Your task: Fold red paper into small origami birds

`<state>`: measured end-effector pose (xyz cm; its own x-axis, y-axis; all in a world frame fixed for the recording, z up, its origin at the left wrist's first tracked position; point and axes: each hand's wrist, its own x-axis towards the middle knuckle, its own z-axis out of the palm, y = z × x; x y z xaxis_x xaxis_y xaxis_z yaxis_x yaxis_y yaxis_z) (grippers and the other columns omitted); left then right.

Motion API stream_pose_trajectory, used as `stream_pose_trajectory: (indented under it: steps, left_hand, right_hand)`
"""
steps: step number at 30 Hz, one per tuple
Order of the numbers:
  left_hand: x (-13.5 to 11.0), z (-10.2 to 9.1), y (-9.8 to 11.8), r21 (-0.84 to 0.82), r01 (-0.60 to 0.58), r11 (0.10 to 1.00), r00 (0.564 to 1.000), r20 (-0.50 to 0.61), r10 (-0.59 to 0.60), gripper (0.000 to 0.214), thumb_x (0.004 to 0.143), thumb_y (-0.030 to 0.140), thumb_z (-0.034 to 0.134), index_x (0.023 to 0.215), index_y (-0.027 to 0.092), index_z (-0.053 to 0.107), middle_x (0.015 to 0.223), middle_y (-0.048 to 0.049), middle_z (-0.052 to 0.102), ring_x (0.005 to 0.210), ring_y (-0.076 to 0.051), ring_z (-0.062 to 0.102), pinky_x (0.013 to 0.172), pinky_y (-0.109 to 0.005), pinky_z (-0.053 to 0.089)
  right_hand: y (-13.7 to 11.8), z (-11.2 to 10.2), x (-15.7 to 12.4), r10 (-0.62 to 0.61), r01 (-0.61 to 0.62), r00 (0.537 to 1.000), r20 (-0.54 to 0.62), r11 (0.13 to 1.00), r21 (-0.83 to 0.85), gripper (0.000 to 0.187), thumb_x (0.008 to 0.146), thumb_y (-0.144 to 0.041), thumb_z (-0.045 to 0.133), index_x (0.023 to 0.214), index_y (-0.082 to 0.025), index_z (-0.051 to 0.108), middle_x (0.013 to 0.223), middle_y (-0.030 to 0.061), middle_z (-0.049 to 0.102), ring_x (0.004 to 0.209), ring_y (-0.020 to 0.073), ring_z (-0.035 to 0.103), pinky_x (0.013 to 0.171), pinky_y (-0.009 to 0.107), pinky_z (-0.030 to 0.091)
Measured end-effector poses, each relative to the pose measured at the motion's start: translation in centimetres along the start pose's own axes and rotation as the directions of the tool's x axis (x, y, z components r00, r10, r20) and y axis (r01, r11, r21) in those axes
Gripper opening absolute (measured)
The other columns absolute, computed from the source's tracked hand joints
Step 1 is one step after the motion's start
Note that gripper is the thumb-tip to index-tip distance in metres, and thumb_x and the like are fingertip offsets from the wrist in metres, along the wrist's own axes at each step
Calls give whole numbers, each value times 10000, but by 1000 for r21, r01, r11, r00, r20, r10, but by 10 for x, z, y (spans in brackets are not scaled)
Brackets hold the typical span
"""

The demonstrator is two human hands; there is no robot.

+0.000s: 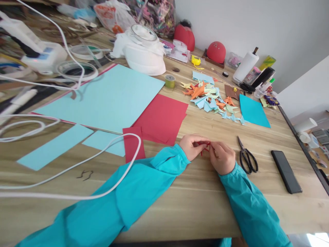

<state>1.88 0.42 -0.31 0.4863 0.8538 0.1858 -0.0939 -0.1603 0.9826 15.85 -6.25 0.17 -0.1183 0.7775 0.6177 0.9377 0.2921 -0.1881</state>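
Between the fingertips of both hands is a small piece of folded red paper [205, 148], mostly covered by the fingers. My left hand [192, 145] pinches it from the left, and my right hand [222, 156] pinches it from the right, the two meeting above the wooden table. Black-handled scissors [247, 158] lie just right of my right hand. Behind the hands is a heap of folded paper cranes [205, 94] in orange, light blue and pale green. Red paper sheets [161, 118] rest to the left of my left hand.
Large light-blue sheets [108, 96] and cut strips [55, 147] cover the left side. A white cable [102, 197] loops across my left sleeve. A phone [286, 171] lies at right, a turquoise sheet [254, 110] behind. A thread spool [170, 81] and white cloth bundle [144, 55] stand farther back.
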Motion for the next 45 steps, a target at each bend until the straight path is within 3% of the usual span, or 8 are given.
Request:
stream_pose_trajectory:
  steps: [8, 15, 17, 20, 24, 29, 33, 45]
  left_hand:
    - [-1, 1, 1, 17, 33, 999, 999, -33, -32, 152, 684, 191, 613, 791, 143, 709, 839, -74, 696, 781, -180, 646, 654, -256, 547]
    - [-2, 1, 1, 53, 27, 998, 999, -41, -25, 151, 691, 178, 602, 796, 139, 703, 846, -74, 693, 782, -173, 645, 681, -248, 536]
    - [-2, 1, 2, 63, 26, 998, 999, -46, -23, 146, 691, 175, 603, 792, 137, 701, 840, -73, 693, 767, -171, 645, 675, -248, 533]
    - [-2, 1, 2, 75, 21, 997, 999, -43, -18, 140, 694, 177, 604, 791, 141, 698, 833, -69, 694, 754, -169, 645, 667, -249, 531]
    - [-3, 1, 3, 86, 2, 996, 999, -43, 1, 133, 705, 184, 600, 786, 145, 697, 828, -70, 692, 761, -173, 647, 664, -251, 532]
    - [-4, 1, 4, 105, -71, 992, 997, -34, 75, 131, 725, 179, 583, 785, 144, 694, 828, -74, 683, 746, -162, 637, 645, -244, 528]
    - [-5, 2, 2, 81, -104, 991, 994, -26, 106, 132, 726, 174, 579, 784, 138, 693, 828, -77, 678, 722, -153, 633, 599, -232, 527]
    - [-5, 3, 1, 66, -118, 991, 991, -54, 122, 113, 719, 161, 584, 753, 152, 692, 802, -64, 682, 705, -149, 632, 580, -226, 521]
  right_hand:
    - [-8, -8, 6, 126, -131, 991, 41, 977, 166, 197, 812, -177, 493, 876, -201, 677, 794, 76, 700, 696, 175, 647, 646, 275, 518]
    - [-13, -10, 11, 332, -341, 939, 84, 877, 338, 145, 801, -248, 545, 774, -195, 678, 695, 53, 694, 599, 158, 633, 576, 270, 513]
    - [-11, -7, 9, 417, -436, 898, 141, 801, 411, 136, 782, -271, 574, 780, -189, 682, 699, 54, 698, 597, 164, 635, 568, 277, 513]
    - [-9, -4, 7, 532, -567, 811, 246, 609, 555, 151, 747, -309, 613, 772, -177, 682, 671, 53, 694, 549, 162, 620, 512, 274, 500]
    - [-9, -3, 11, 602, -645, 717, 352, 381, 662, 160, 670, -323, 673, 706, -167, 678, 602, 38, 672, 483, 143, 575, 440, 251, 458]
    - [-9, -4, 15, 653, -699, 628, 424, 233, 676, 177, 598, -323, 708, 654, -159, 675, 554, 21, 648, 460, 115, 537, 426, 226, 432]
    - [-8, -4, 15, 679, -708, 586, 442, 164, 687, 203, 568, -321, 731, 669, -164, 649, 583, 5, 647, 480, 109, 547, 437, 216, 437]
    - [-10, -7, 15, 609, -684, 651, 454, 209, 699, 163, 622, -322, 680, 621, -171, 619, 573, 3, 622, 475, 109, 522, 436, 225, 422]
